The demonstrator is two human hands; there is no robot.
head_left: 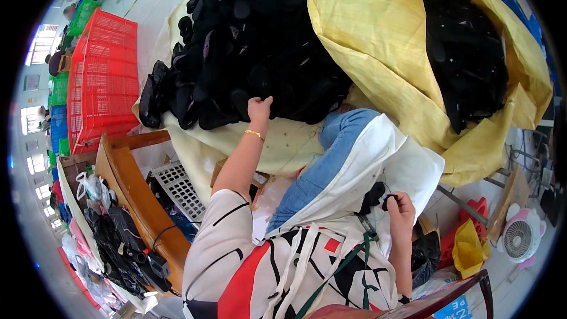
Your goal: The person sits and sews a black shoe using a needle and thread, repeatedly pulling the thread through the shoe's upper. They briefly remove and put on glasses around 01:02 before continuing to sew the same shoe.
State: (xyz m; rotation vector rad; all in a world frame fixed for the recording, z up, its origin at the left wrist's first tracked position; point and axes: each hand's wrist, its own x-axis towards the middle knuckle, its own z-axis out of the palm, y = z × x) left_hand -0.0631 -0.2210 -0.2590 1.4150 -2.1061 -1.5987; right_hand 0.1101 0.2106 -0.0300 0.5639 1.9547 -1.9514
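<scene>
A large heap of soft black pieces [277, 41], some rounded like shoe parts, lies in front of me on a pale cloth [283, 147]. My left hand [260, 110], with a gold bracelet at the wrist, reaches to the near edge of this heap. Its fingers are closed against the black pieces; what they pinch blends into the dark pile. At my right side, my right hand [401, 205] is bent over my lap, thumb and fingers closed on a small black piece [387, 202]. Another black bit [372, 197] rests beside it on the white cloth [372, 159] over my legs.
A yellow sack [372, 23] stands open at the right, holding more black pieces [463, 53]. Red plastic crates [106, 77] are stacked on the left, near a wooden frame [133, 189] and a white perforated basket [177, 186]. A small fan [520, 236] stands low at right.
</scene>
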